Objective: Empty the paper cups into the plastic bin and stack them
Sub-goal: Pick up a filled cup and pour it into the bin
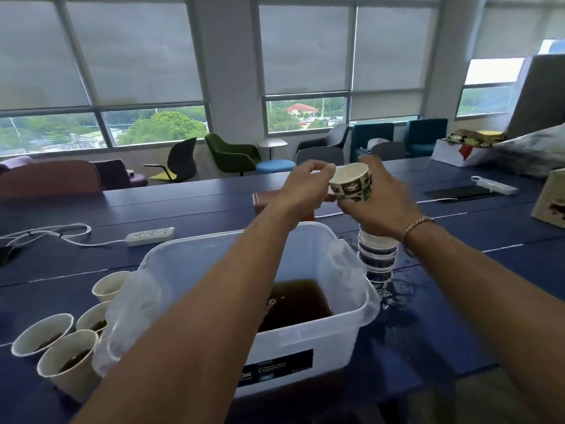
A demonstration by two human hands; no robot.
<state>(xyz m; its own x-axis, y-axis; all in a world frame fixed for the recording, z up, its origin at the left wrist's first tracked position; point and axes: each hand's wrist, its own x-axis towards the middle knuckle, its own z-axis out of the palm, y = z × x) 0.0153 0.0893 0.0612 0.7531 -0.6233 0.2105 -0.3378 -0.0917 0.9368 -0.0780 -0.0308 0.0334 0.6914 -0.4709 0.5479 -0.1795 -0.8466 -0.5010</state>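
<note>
Both hands hold one cup [351, 182] above the stack [378, 255] — right hand [380, 206] gripping its wall, left hand [301, 186] pinching its rim. Bin [305, 336] mid-bench [458, 240] — four unemptied cups [70, 361] on its left.

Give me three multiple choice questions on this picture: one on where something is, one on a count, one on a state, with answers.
1. Where does the cup stack stand? A) right of the plastic bin B) inside it C) on the floor
2. How many loose cups show left of the bin? A) two B) four C) seven
3. The held cup is: A) crushed flat B) lying on its side C) gripped by the right hand, left hand at its rim
Answers: A, it rises by the bin's right wall; B, four cluster there; C, both hands hold it aloft.
</note>
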